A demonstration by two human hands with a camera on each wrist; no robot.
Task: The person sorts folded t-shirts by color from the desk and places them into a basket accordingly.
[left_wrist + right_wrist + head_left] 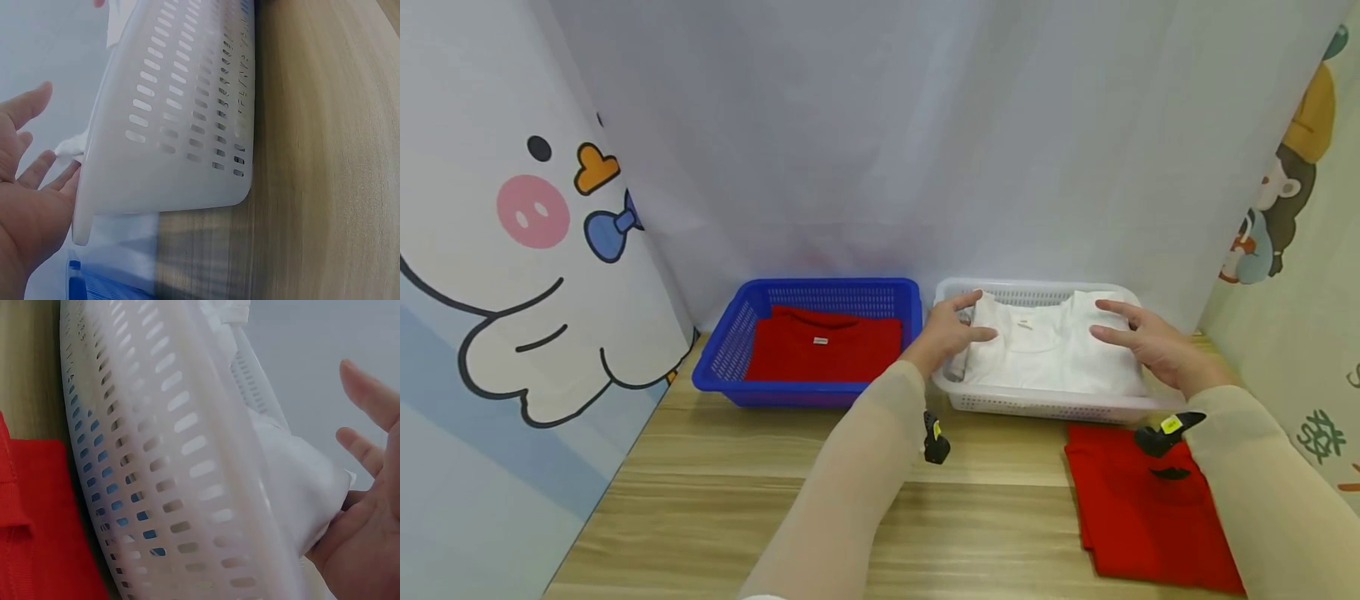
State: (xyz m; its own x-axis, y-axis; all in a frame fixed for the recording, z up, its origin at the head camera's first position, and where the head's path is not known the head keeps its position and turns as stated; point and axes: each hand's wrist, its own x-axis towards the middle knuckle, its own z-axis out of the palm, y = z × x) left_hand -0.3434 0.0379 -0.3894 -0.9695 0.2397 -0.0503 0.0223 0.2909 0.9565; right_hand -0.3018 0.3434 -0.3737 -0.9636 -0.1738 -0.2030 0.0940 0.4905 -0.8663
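A folded white shirt [1030, 350], neckline towards the back, lies in the white basket [1052, 407]. At its left side is my left hand [945, 332], thumb and fingers spread apart. The left wrist view shows that hand [31, 187] at the basket rim, with fingertips right by a corner of white cloth [74, 145]. Over the basket's right end my right hand [1157, 346] has its thumb and fingers extended. In the right wrist view, the lower fingers of that hand [362, 531] touch the shirt's edge [300, 478], partly hidden behind it.
A blue basket [805, 395] holding a folded red shirt [823, 350] stands to the left. Another folded red garment [1150, 525] lies on the wooden table [1000, 517] under my right forearm. A pale curtain [880, 150] hangs close behind both baskets.
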